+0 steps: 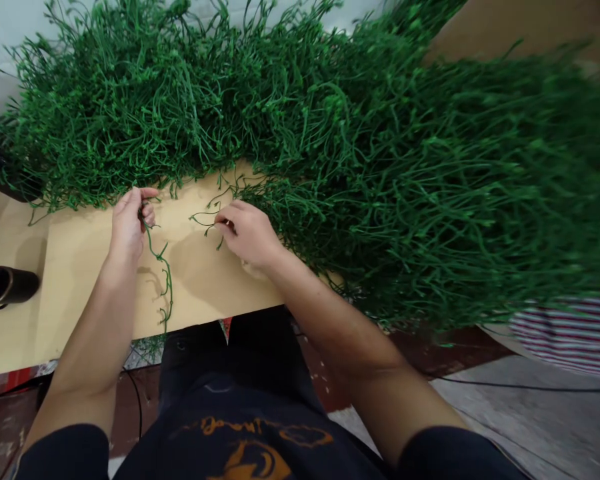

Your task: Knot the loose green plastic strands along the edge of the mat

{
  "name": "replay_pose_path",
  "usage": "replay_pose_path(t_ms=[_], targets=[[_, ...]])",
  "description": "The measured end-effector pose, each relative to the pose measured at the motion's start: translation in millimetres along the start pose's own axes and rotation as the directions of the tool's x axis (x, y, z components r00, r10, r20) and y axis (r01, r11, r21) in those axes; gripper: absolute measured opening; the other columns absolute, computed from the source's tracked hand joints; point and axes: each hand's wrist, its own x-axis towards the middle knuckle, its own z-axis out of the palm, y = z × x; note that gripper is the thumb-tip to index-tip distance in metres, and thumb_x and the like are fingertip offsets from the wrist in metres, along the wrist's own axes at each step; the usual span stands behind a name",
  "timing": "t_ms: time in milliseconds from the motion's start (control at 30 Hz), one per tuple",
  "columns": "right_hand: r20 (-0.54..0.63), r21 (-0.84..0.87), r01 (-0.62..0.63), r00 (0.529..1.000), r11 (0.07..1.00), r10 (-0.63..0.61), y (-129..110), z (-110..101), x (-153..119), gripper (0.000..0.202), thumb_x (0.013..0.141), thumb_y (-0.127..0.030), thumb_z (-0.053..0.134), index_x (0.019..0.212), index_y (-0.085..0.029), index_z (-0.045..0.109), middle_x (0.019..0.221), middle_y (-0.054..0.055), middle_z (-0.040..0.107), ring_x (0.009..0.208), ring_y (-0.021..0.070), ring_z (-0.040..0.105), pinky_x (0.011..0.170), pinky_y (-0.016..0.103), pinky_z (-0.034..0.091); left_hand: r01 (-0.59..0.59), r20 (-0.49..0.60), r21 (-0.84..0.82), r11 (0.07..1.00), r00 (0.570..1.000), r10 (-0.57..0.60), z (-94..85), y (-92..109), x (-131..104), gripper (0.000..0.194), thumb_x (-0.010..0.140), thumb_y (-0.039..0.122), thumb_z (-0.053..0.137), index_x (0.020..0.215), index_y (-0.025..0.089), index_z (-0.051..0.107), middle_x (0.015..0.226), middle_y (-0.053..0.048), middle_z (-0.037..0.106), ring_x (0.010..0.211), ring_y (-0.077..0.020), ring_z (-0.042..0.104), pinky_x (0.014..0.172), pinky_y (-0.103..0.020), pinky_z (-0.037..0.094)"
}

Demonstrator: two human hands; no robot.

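My left hand (133, 217) is closed around the upper end of a green plastic stem (169, 287), which hangs down past the front edge of the board with small stubs along it. To its right, my right hand (250, 233) has thumb and fingers pinched on a thin green sprig (207, 219), whose forked tips stick out to the left. Just behind both hands lies a large heap of green artificial stems (300, 113), spreading to the far right. The inside of each grip is mostly hidden by the fingers.
A tan board (90, 267) covers the table under my hands. At the left stands or lies a black mug (10, 287), with a dark object (5, 170) behind it. Striped cloth (570, 333) shows at the right. A black cable (530, 385) crosses the floor.
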Motion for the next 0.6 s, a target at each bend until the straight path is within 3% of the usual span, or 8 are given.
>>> replay_pose_path(t_ms=[133,333,467,600], targets=[[-0.233,0.026,0.005,0.973,1.000,0.001,13,-28,-6,0.015,0.082,-0.016,0.048,0.083,-0.014,0.063,0.086,0.007,0.057,0.076,0.0146,0.052,0.073,0.029,0.043,-0.013,0.044,0.011,1.000,0.999,0.012,-5.1,1,-3,0.030,0.090,0.032,0.048,0.072,0.012,0.063,0.046,0.007,0.032,0.037,-0.0035,0.031,0.039,-0.015,0.026],[-0.540,-0.165,-0.167,0.840,0.972,0.053,54,-76,-16,0.022,0.082,-0.025,0.050,0.097,-0.015,0.063,0.101,0.012,0.051,0.091,0.0224,0.053,0.080,0.039,0.045,0.120,0.143,0.074,0.990,0.981,-0.130,-11.1,12,-12,0.025,0.085,0.034,0.053,0.076,0.012,0.061,0.045,0.008,0.030,0.036,-0.0035,0.029,0.039,-0.015,0.025],[-0.580,-0.259,-0.207,0.815,0.943,0.019,67,-91,-27,0.025,0.083,-0.029,0.052,0.102,-0.016,0.063,0.103,0.014,0.051,0.099,0.0269,0.050,0.086,0.045,0.043,0.108,0.177,0.180,0.978,0.974,-0.140,-10.8,24,-30,0.026,0.081,0.037,0.058,0.075,0.012,0.062,0.046,0.009,0.027,0.038,-0.0036,0.025,0.039,-0.016,0.022],[-0.485,-0.243,-0.128,0.874,0.961,-0.006,51,-86,-40,0.026,0.086,-0.027,0.047,0.100,-0.015,0.066,0.101,0.012,0.056,0.099,0.0254,0.050,0.089,0.043,0.042,0.094,0.237,0.413,0.906,0.949,-0.207,-24.1,37,-66,0.032,0.078,0.044,0.061,0.081,0.013,0.065,0.050,0.007,0.029,0.043,-0.0056,0.027,0.042,-0.018,0.023]])
